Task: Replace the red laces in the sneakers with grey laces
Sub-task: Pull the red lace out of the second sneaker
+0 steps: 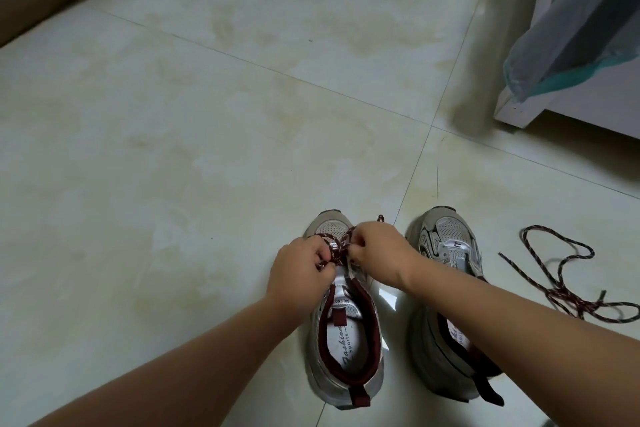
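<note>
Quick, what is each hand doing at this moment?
Left hand: fingers curled, pinching the red lace on the left sneaker.
Right hand: fingers curled, pinching the same red lace.

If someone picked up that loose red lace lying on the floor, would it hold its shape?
Probably not. The loose red lace lies in slack loops on the floor, so it likely droops and tangles when lifted. It looks thin and light, and pushing would probably just bunch it up.

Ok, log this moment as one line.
stage: unlacing | left hand: pinching red lace | right hand: pinching red lace | left sneaker: partly laced | right sneaker: unlaced | loose lace: floor
</note>
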A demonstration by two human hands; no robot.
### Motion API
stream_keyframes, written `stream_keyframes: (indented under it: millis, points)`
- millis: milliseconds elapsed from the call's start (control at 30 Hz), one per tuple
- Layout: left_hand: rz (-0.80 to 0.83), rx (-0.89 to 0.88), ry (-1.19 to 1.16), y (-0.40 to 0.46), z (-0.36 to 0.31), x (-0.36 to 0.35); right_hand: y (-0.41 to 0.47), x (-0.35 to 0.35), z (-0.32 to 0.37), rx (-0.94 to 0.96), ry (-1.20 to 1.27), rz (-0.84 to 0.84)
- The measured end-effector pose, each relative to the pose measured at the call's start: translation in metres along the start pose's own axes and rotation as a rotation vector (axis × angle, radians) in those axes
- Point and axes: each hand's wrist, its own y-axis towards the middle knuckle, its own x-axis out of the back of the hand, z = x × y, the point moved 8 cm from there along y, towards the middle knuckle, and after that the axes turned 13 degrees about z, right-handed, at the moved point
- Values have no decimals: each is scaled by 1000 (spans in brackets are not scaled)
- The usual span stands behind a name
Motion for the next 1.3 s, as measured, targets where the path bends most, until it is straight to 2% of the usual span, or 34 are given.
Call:
stream_keyframes:
  millis: [67,133,200,267,333,400,467,533,567,600,667,700,733,767,800,900,933,967,1033,1100,1133,1233,1300]
  points:
    - [17,-5,3,2,1,-2,-7,16,20,120,-382,-211]
    - [30,-14,7,5,1,-4,-10,16,23,125,-599,-288]
    - [37,-4,7,6,3,-7,-7,14,11,46,-432,-220]
    - [36,19,2,6,6,-7,0,-5,-11,-97,-100,32]
    - [37,26,-3,5,8,-6,2,-16,-12,-47,87,113]
    - [39,30,-10,5,8,-5,-1,-2,-8,0,-54,22]
    - [44,32,-21,5,8,-4,-7,25,-1,-6,-397,-204]
    - [49,42,-36,6,10,-5,-13,35,4,-21,-555,-329]
    - [47,51,-49,6,11,-6,-12,33,0,-49,-495,-305]
    - [43,59,-65,6,12,-6,-9,25,-7,-83,-347,-206]
    - [36,62,-102,6,14,-6,-6,-4,-14,-133,13,84]
    - [37,57,-116,6,13,-6,-5,-15,-12,-109,75,180]
    - [43,51,-124,6,13,-6,-5,-17,-9,-78,84,207]
    - [50,43,-125,6,12,-6,-3,-10,-8,-58,82,153]
    - [55,37,-124,5,12,-6,-3,3,-10,-40,97,32]
    - [55,29,-132,5,13,-6,-13,48,-29,-55,306,-452]
    - [55,30,-135,5,14,-6,-17,54,-35,-53,403,-543]
    - [55,31,-137,5,14,-6,-17,53,-37,-60,477,-543]
    - [57,32,-133,5,13,-6,-9,31,-33,-99,470,-325]
    - [57,27,-126,4,12,-5,-4,-3,-23,-138,313,1]
    - [54,24,-125,4,12,-5,-4,-14,-20,-135,263,99]
    - [55,13,-128,3,11,-4,1,-19,-20,-92,359,146]
    - [55,3,-114,2,10,-4,5,-6,-21,-58,341,33]
